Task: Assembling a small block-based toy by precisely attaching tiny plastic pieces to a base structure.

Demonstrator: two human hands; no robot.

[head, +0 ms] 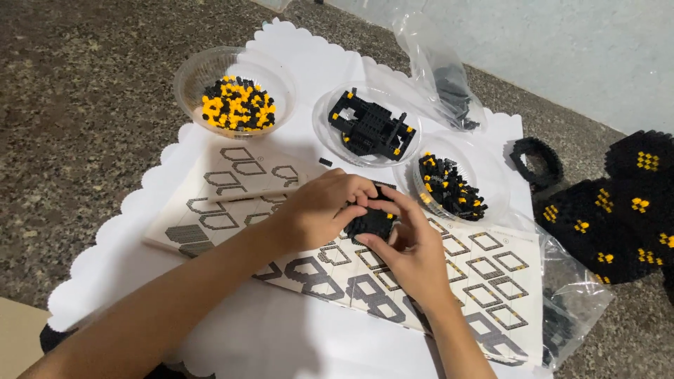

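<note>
Your left hand (319, 210) and right hand (414, 249) meet over the middle of the instruction sheet (484, 274). Both pinch one small black block piece (370, 223) between them: left fingers curl over its top and near side, right thumb and fingers close on its right side. The piece sits just above the sheet; you cannot tell whether it touches the paper.

The sheet lies on a white scalloped mat (281, 330), which covers part of a speckled stone tabletop (84, 126). A second sheet (225, 196) lies to the left, partly under your left wrist.

Three clear bowls stand beyond your hands:
- left bowl (193, 74): loose yellow and black bricks.
- middle bowl (323, 116): a black built frame (368, 126) with a few yellow studs.
- right bowl (491, 182): mostly black bricks, some yellow, just beside your right fingers.

A clear bag (439, 70) with dark parts stands behind the bowls. A black ring (537, 161) lies at the mat's right edge. A large black build with yellow spots (618, 210) sits on the tabletop at far right. Another clear bag (572, 302) lies at the sheet's lower right corner.
</note>
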